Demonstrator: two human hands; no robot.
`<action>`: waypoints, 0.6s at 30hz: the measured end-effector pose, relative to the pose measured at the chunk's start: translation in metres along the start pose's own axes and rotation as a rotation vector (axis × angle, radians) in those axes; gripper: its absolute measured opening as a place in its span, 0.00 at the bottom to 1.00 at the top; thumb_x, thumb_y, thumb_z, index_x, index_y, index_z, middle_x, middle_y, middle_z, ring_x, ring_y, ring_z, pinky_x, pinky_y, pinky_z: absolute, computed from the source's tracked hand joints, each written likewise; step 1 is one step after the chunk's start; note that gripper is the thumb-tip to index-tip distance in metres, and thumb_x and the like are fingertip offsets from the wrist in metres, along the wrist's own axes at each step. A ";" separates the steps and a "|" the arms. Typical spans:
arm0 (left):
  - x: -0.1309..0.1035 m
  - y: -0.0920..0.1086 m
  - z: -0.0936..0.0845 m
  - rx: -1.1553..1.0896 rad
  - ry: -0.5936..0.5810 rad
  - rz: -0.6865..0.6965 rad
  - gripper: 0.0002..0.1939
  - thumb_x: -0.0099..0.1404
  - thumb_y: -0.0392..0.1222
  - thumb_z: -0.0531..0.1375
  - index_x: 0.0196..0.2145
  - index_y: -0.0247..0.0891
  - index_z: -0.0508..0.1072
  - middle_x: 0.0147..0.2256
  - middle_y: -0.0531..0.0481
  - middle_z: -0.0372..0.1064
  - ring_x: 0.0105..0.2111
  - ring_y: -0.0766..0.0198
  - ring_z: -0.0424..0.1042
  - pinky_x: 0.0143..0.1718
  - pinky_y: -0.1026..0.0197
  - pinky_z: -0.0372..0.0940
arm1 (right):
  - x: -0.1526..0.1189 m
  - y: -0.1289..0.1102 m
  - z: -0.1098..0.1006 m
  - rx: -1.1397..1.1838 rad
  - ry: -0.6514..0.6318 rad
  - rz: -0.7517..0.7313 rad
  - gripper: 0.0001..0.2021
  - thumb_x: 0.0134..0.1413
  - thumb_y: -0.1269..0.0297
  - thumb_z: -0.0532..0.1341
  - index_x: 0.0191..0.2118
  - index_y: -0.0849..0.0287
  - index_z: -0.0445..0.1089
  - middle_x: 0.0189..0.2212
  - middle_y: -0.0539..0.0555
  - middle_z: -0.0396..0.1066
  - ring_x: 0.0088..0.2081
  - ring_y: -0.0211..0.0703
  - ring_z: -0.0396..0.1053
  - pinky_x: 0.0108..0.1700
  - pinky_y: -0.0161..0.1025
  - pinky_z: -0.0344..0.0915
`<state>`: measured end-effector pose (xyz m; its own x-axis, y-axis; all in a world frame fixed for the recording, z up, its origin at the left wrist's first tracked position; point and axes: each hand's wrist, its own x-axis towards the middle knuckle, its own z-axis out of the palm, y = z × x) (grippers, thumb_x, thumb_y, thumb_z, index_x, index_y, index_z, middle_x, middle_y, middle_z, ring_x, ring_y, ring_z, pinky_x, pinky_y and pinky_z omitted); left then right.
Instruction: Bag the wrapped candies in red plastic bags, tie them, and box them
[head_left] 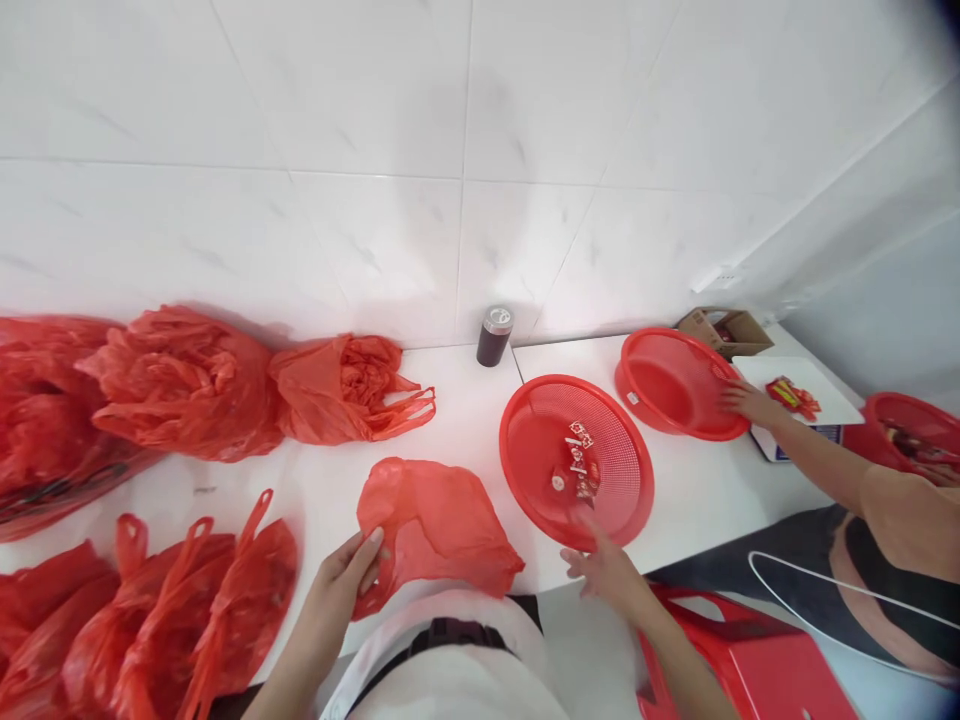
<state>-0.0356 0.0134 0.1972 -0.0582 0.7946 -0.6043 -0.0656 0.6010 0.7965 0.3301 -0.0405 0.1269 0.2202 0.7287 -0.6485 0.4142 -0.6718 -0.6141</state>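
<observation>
Right hand, the nearer one, fingers spread at the basket; sweets lie inside, just beyond, strung near to far; left hand pinches the bag.

A thin red bag is held at its left edge by the left hand; the right hand is held, fingers spread, at the near rim of a red basket, in which small packets are gathered; a second basket is overlapped by another person's hand; a dark tumbler is placed near the wall.
</observation>
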 end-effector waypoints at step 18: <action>0.000 0.005 0.014 -0.611 -0.082 -0.347 0.16 0.60 0.50 0.65 0.29 0.32 0.74 0.16 0.62 0.43 0.15 0.77 0.48 0.17 0.72 0.56 | 0.188 -0.009 -0.050 -0.733 0.172 -0.092 0.42 0.51 0.36 0.55 0.67 0.50 0.47 0.68 0.62 0.40 0.66 0.66 0.43 0.59 0.58 0.51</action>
<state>-0.0218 0.0176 0.2020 0.1415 0.5842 -0.7992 -0.6156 0.6841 0.3912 0.4122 0.1089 0.0330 0.2660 0.8283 -0.4931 0.9052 -0.3904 -0.1676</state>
